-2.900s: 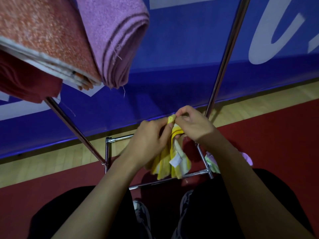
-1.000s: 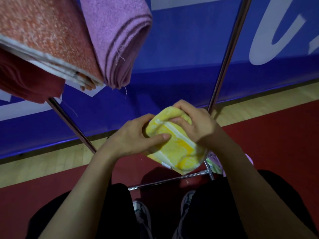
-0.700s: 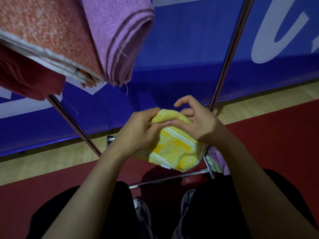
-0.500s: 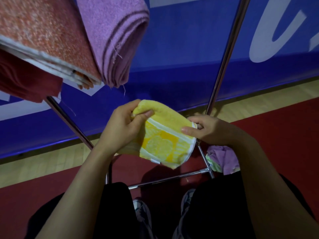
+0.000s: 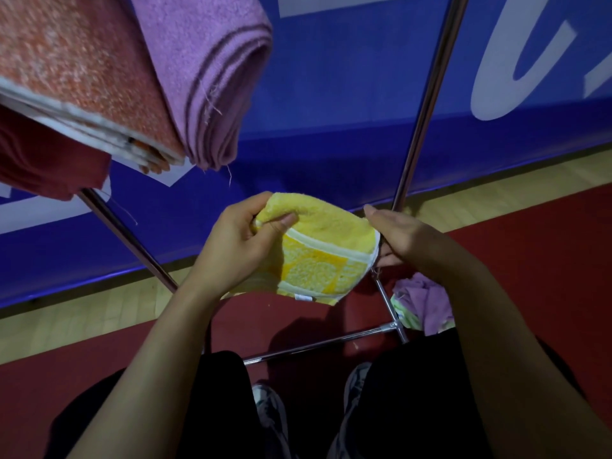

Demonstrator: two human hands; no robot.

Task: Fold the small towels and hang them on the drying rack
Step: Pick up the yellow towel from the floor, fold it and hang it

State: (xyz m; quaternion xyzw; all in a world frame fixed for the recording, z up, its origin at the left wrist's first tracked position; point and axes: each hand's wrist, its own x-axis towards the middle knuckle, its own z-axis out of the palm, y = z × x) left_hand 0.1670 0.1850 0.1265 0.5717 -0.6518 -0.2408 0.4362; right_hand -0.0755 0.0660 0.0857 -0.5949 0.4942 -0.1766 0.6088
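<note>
A small yellow towel (image 5: 323, 253) with white stripes is folded over and held in the air in front of me. My left hand (image 5: 241, 246) pinches its upper left corner between thumb and fingers. My right hand (image 5: 400, 236) holds its right edge, fingers mostly straight on top, thumb hidden beneath. The drying rack's metal legs (image 5: 427, 104) rise behind the towel. A purple towel (image 5: 212, 71), an orange towel (image 5: 82, 74) and a dark red one (image 5: 43, 167) hang folded on the rack at the upper left.
A heap of purple and pale green cloths (image 5: 424, 303) lies on the red floor by the rack's base bar (image 5: 318, 346). A blue banner wall (image 5: 331, 127) stands behind. My shoes (image 5: 271, 415) are below, close to the base.
The bunched yellow towel has been spread out into a flat fold. My hands have moved apart, the left to its left corner and the right to its right edge, and lifted it slightly.
</note>
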